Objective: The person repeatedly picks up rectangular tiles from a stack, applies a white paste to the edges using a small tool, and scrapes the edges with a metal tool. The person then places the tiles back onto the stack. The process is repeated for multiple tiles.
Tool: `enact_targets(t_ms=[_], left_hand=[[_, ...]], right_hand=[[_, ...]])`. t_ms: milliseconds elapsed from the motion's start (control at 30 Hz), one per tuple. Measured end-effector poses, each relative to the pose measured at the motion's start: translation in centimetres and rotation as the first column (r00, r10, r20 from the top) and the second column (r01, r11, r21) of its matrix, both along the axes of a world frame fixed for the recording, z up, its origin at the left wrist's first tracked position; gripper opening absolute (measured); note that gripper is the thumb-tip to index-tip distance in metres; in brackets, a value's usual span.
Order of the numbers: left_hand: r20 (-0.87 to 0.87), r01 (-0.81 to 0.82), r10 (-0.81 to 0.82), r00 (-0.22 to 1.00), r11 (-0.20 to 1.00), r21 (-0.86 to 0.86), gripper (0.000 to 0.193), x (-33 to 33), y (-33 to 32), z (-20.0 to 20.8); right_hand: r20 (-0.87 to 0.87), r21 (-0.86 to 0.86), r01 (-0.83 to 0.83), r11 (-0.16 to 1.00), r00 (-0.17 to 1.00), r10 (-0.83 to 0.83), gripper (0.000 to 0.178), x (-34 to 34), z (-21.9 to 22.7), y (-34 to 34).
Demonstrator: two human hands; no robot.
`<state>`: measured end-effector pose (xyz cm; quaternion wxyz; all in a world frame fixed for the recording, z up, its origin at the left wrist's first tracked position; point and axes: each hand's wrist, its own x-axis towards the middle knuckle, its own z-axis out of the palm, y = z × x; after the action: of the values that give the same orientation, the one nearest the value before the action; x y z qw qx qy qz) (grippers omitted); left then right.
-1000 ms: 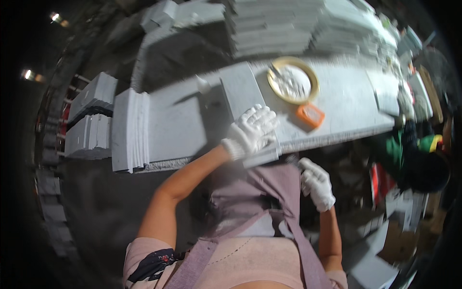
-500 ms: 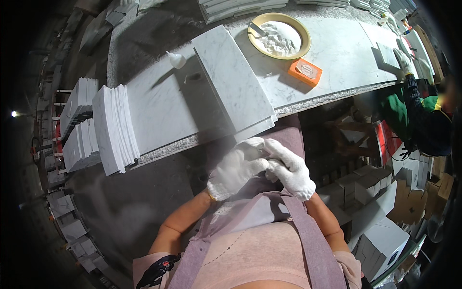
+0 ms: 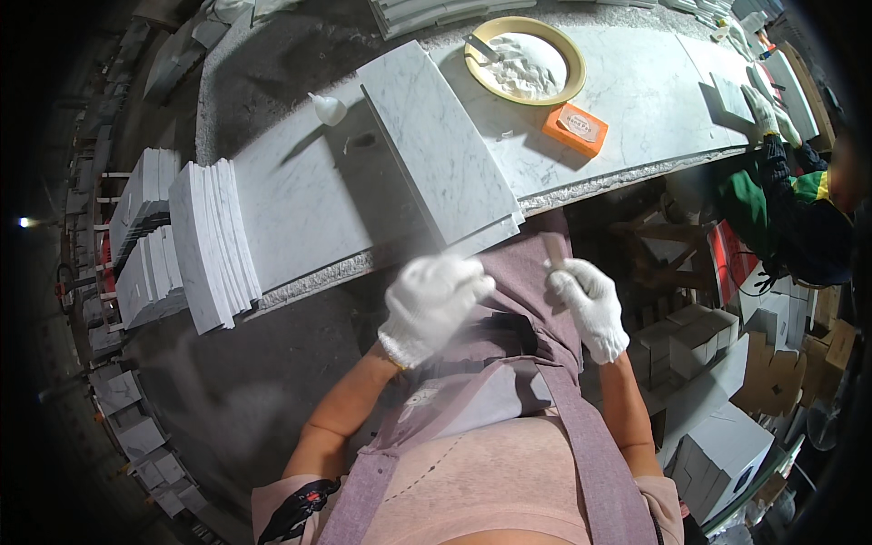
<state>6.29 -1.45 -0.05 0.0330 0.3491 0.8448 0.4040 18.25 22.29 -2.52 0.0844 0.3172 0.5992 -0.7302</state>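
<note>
Both my hands wear white gloves and hover in front of my mauve apron (image 3: 509,400), just below the table's edge. My left hand (image 3: 431,304) is blurred by motion, its fingers curled, and nothing shows in it. My right hand (image 3: 589,304) is closed around a small pale stick (image 3: 553,249) that pokes up from its fingers. Directly above the hands, white marble slabs (image 3: 436,145) lie stacked on the marble worktable (image 3: 300,200), with their near corner overhanging the edge.
A yellow-rimmed plate of white paste (image 3: 525,59), an orange box (image 3: 575,127) and a small white bottle (image 3: 329,109) sit on the table. Tiles (image 3: 213,245) stand on edge at its left end. A gloved co-worker (image 3: 772,118) works at the right. Cardboard boxes (image 3: 718,436) crowd the floor at lower right.
A second ago my left hand rested on the slab's near corner. Then both hands met at the apron. Now they have moved apart, and the left is blurred.
</note>
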Motion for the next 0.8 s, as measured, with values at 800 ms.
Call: enact_targets(t_ms=[800], left_hand=[[-0.495, -0.239, 0.163, 0.853, 0.967, -0.094, 0.050, -7.7, 4.2, -4.5]], right_hand=[[-0.388, 0.299, 0.177, 0.938, 0.920, -0.050, 0.043, -12.7, -0.7, 7.1]])
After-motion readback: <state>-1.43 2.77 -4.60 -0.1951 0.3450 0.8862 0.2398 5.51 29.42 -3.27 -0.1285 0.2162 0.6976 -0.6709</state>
